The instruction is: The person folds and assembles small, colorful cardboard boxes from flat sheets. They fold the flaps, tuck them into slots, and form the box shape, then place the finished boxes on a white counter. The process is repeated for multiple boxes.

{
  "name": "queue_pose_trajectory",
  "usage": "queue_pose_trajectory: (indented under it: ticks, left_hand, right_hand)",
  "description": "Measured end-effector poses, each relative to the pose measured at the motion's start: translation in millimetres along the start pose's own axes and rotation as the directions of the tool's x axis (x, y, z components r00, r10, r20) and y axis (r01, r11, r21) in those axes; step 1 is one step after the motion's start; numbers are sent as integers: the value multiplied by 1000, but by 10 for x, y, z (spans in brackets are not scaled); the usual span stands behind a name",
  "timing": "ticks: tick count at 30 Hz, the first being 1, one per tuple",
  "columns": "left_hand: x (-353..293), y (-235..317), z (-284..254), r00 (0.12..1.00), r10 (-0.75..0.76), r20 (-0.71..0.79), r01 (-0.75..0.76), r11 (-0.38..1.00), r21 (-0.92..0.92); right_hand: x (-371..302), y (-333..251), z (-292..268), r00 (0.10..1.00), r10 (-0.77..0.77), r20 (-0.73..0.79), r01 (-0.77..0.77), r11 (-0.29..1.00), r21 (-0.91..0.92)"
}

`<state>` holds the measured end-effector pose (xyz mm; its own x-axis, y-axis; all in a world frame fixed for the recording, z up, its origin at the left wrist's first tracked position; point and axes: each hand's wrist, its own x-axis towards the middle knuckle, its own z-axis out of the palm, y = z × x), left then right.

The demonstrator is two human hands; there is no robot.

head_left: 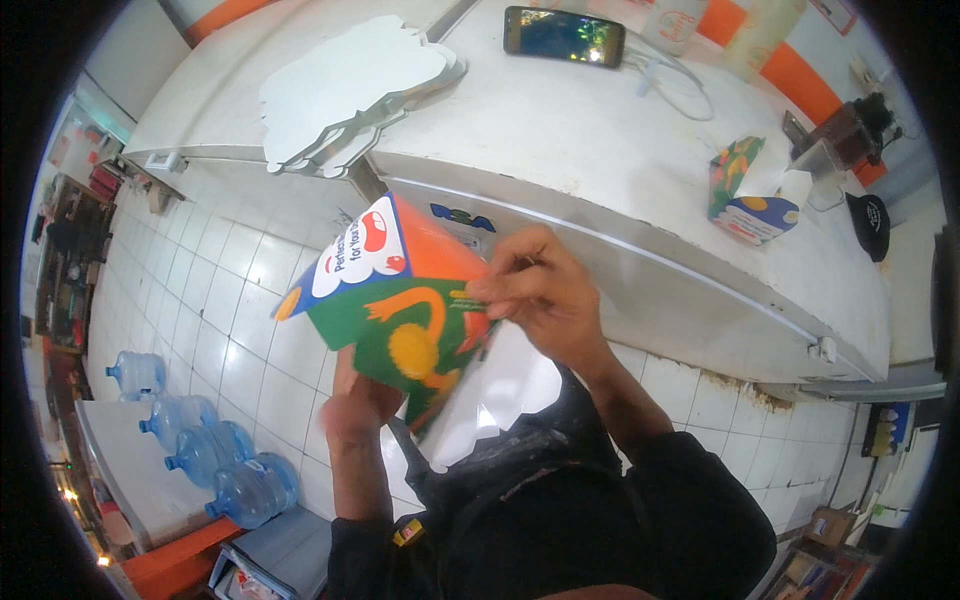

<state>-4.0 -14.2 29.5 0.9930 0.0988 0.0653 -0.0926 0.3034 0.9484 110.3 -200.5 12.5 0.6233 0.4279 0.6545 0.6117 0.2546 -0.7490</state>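
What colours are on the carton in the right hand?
The carton is green, orange, blue and white, with yellow touches; head view.

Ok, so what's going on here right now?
A person is handling a colourful printed carton, which looks partly folded. The right hand pinches its edge; the left hand is below, its fingers mostly hidden. On the white worktop ahead lie a stack of white flat sheets and a phone; a similar open box stands to the right.

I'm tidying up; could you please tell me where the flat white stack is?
In the head view, the flat white stack lies upper left on the white worktop, beyond the held carton, left of the phone.
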Motion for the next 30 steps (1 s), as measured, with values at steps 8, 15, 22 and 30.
queue_pose_trajectory:
  ticks: [8, 15, 22, 30]
  left_hand:
    - [98, 189, -45, 997, -13, -70, 20, 995, 96]
    - [172, 161, -4, 965, 87, 246, -209, 823, 528]
    - [188, 173, 74, 990, 131, 57, -142, 865, 481]
    - [251, 132, 20, 988, 143, 58, -154, 923, 351]
  right_hand:
    - [-22, -27, -197, 985, -109, 133, 140, 957, -253]
    - [200, -121, -203, 972, -219, 90, 233, 821, -520]
    - [189, -52, -55, 964, -242, 109, 257, 746, -615]
    - [174, -79, 2, 982, -175, 70, 184, 814, -551]
